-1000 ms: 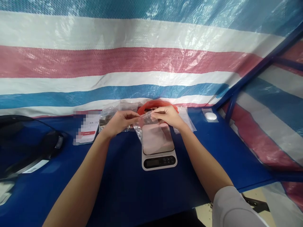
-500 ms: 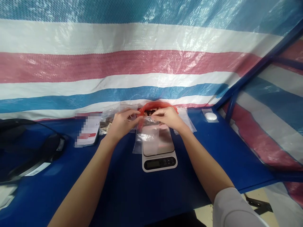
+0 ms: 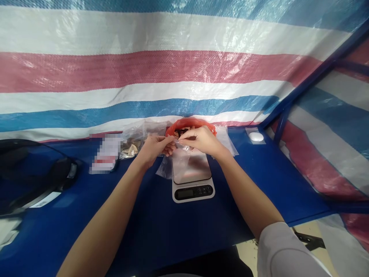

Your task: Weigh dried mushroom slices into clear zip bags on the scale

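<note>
Between both hands a clear plastic bag (image 3: 165, 167) hangs by its top edge, over the left part of a white kitchen scale (image 3: 191, 169). My left hand (image 3: 157, 148) pinches one side of the bag's top. Close to it, my right hand (image 3: 201, 140) pinches the other side, thumb and fingertips together. Just behind the hands sits a red plastic bag (image 3: 190, 123) with its mouth open; pale and dark pieces show inside. Left of my left hand lies a clear bag of sliced dried pieces (image 3: 131, 148).
A phone-like object (image 3: 106, 154), partly blurred out, lies to the left. Farther left is a black headband-like device (image 3: 57, 181). More clear bags (image 3: 226, 140) lie right of the red bag. A white oval case (image 3: 256, 137) sits at right, near a blue metal frame (image 3: 284, 115).
My hands have drawn closer together at the clear bag's top edge, and the bag has bunched up off the scale's plate. The view has tipped slightly downward.
</note>
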`<state>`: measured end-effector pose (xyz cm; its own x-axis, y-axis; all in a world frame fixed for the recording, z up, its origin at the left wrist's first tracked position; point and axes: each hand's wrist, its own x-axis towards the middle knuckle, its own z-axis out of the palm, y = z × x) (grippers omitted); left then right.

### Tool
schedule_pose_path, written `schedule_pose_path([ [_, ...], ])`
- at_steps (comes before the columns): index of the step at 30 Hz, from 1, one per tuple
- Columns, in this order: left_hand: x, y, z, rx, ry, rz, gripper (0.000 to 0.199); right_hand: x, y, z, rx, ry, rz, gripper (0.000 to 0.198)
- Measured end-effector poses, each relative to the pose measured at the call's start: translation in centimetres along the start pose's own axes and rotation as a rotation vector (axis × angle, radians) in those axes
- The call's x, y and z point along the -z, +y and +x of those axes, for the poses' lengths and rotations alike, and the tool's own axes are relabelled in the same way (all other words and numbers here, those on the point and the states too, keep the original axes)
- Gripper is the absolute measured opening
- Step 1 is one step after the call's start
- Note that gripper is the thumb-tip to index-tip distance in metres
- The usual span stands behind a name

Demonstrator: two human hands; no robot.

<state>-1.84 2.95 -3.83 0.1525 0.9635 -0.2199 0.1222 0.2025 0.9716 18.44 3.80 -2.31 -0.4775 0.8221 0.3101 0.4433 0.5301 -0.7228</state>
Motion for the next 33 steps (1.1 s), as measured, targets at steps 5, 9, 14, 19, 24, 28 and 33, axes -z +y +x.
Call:
schedule_pose_path([
  [5,0.4,0.2,-0.1,0.046,-0.023,-0.064,0.027,-0.3,0.3,0.1,-0.005,-0.016,0.003,0.014],
  [9,0.4,-0.1,0.0,-0.022,-0.048,-0.030,0.029,-0.5,0.6,0.0,-0.129,-0.051,0.095,0.024],
  [14,0.2,-0.3,-0.2,-0.119,-0.092,0.055,0.035,-0.5,0.7,0.1,-0.212,-0.109,0.111,0.029],
  [19,0.2,-0.3,-0.3,-0.180,-0.120,0.164,0.037,-0.4,0.5,-0.1,-0.190,-0.164,0.126,0.034],
  [24,0.2,-0.2,-0.4,-0.191,-0.107,0.201,0.034,-0.4,0.6,-0.1,-0.187,-0.149,0.128,0.030],
  [28,0.4,0.4,-0.7,-0.183,-0.093,0.225,0.032,-0.2,1.1,0.0,-0.277,-0.113,0.198,0.021],
  [33,1.2,0.9,-0.9,-0.227,-0.005,0.439,0.031,0.6,1.1,0.0,-0.387,-0.077,0.246,0.012],
])
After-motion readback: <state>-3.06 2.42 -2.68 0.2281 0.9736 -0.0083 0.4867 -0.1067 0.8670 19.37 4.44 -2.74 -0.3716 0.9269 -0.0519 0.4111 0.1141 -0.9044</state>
